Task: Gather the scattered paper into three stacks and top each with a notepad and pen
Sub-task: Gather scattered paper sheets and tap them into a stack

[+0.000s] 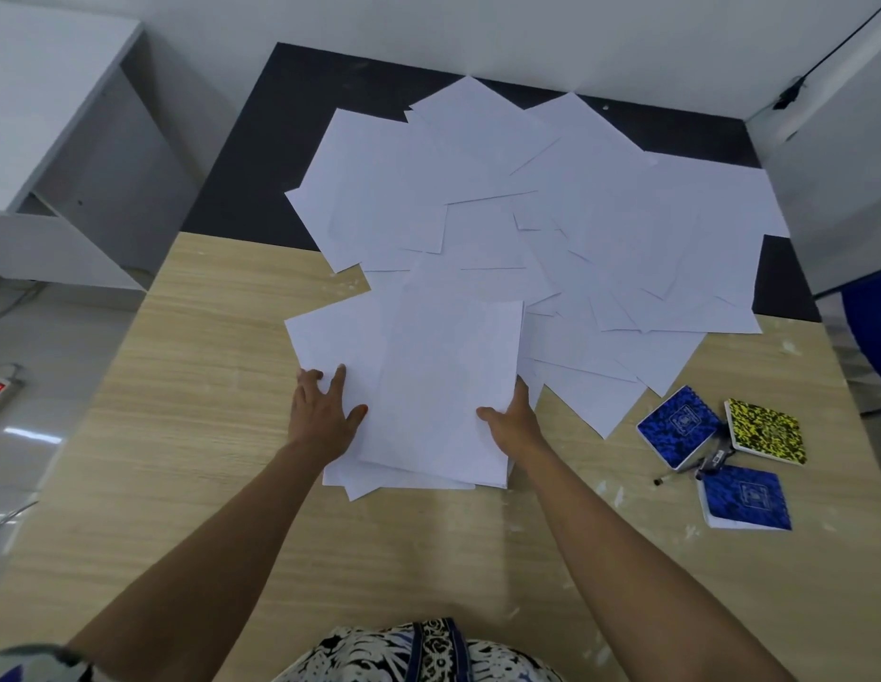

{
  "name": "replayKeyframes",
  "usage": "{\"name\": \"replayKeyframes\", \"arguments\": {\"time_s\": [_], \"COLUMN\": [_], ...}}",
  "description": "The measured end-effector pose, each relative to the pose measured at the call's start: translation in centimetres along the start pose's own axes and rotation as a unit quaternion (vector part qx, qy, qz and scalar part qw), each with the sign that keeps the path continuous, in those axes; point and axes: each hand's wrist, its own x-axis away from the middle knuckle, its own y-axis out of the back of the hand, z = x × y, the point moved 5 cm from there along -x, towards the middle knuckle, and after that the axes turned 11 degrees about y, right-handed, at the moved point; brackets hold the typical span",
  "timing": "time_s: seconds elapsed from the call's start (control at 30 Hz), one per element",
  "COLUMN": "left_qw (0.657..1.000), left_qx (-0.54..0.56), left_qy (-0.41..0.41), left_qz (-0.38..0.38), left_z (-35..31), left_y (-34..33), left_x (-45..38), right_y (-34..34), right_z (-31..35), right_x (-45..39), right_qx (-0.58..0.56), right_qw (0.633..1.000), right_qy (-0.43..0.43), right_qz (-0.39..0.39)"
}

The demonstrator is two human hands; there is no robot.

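Fingers of our left hand (325,415) lie spread flat on the small stack of paper (443,386) near the table's (182,386) front; our right hand (512,418) grips the stack's right edge, thumb on top. More loose sheets (551,214) fan out behind. Three notepads (679,428) and pens (713,460) lie to the right, apart from the paper.
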Motion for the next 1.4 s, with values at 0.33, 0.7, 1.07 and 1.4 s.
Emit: {"name": "replayKeyframes", "arguments": {"time_s": [0.33,0.7,1.07,1.4], "left_qw": [0.999,0.991,0.998,0.999], "left_qx": [0.008,0.132,0.055,0.027], "left_qy": [-0.017,-0.024,0.0,0.006], "left_qz": [0.029,-0.02,0.033,0.047], "left_z": [0.4,1.2,1.1,0.9], "left_y": [0.2,0.3,0.4,0.6], "left_x": [0.2,-0.4,0.1,0.4], "right_y": [0.6,1.0,1.7,1.2], "right_z": [0.4,-1.1,-1.1,0.5], "right_x": [-0.4,0.5,0.5,-0.2], "right_qx": [0.023,0.132,0.092,0.099], "right_qw": [0.998,0.976,0.991,0.992], "right_qy": [-0.06,-0.163,-0.05,0.013], "right_qz": [-0.028,-0.064,-0.087,-0.08]}}
